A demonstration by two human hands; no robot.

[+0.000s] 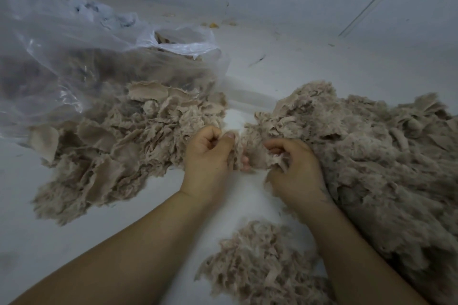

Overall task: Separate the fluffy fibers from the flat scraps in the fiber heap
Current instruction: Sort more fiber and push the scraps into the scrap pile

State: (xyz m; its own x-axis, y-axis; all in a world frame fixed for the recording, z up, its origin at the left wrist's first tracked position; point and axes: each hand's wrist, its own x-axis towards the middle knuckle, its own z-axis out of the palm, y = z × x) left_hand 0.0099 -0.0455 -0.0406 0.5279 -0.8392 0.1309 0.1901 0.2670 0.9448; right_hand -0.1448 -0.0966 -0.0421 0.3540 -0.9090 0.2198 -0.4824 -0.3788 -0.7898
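Sorting of a fibre heap, viewed from the head. Nearest, at 6 o'clock, a small fluffy pile point(257, 262) lies on the pale surface point(99, 230), apparently set apart as picked-out fluff. At centre, the left hand point(210, 153) and right hand point(292, 166) meet over one tuft point(241, 148); each grip is closed on it, fingers curled and thumbs pinching, probably so that the piece can be teased apart or judged by feel. At 3 o'clock the large unsorted heap point(371, 156) touches the right hand, within easy reach. At 9 o'clock flat scraps point(111, 146) lie spread, seemingly the reject side. Farther, at 10 o'clock, a clear plastic bag point(74, 57) lies open beside the scraps, holding similar material.
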